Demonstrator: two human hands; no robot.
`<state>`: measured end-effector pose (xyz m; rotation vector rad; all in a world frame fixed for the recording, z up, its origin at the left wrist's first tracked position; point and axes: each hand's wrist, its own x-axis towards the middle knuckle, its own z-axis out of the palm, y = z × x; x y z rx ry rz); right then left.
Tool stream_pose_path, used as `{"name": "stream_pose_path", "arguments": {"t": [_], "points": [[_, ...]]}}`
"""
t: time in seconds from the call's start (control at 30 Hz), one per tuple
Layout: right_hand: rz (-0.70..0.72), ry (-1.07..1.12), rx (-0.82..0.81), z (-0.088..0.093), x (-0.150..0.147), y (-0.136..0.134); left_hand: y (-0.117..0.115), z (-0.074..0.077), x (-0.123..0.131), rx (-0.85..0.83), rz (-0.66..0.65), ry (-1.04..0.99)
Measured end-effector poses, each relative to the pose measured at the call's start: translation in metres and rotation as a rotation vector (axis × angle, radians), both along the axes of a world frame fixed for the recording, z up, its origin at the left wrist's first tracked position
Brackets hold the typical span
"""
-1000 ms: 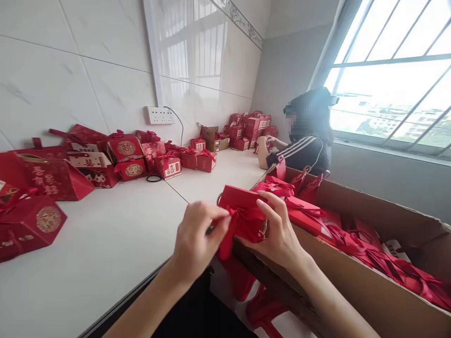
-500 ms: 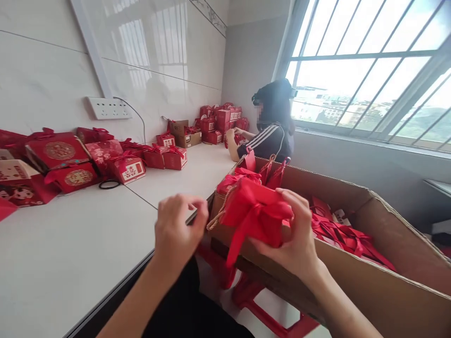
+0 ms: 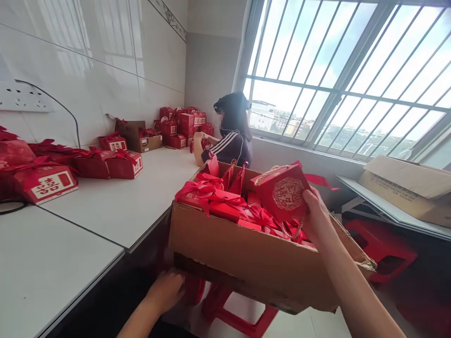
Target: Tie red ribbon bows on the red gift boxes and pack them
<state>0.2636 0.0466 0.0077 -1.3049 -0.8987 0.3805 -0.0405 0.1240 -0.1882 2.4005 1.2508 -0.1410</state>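
My right hand grips a red gift box with a round gold pattern, a twisted cord handle and a ribbon, tilted above the right part of a large cardboard box. Inside that carton lie several red boxes with ribbon bows, and a few red bags stand at its back. My left hand is low, below the table edge and left of the carton; its fingers are blurred and partly in shadow, and no object shows in it.
Red gift boxes line the white table by the wall. A person sits beyond the carton near stacked red boxes. Red stools stand below, and another carton rests at the right.
The view has turned right. My right hand has carried the red box over the carton and turned it, showing its gold pattern. My left hand has dropped below the table edge.
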Motion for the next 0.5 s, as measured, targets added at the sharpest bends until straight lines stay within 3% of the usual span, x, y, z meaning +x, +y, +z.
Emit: {"name": "stream_pose_path", "arguments": {"t": [0.1, 0.17, 0.33, 0.5], "points": [[-0.253, -0.51, 0.047, 0.002, 0.031, 0.007, -0.006, -0.004, 0.001, -0.095, -0.008, -0.058], [-0.282, -0.746, 0.036, 0.004, 0.045, 0.019, -0.009, -0.003, 0.002, -0.084, -0.032, -0.002], [-0.067, -0.974, -0.012, 0.004, 0.047, 0.081, -0.013, -0.003, 0.002, -0.062, -0.05, 0.113], [0.19, -0.927, -0.193, -0.015, 0.022, 0.133, -0.017, -0.001, 0.002, -0.04, -0.03, 0.089]]}}
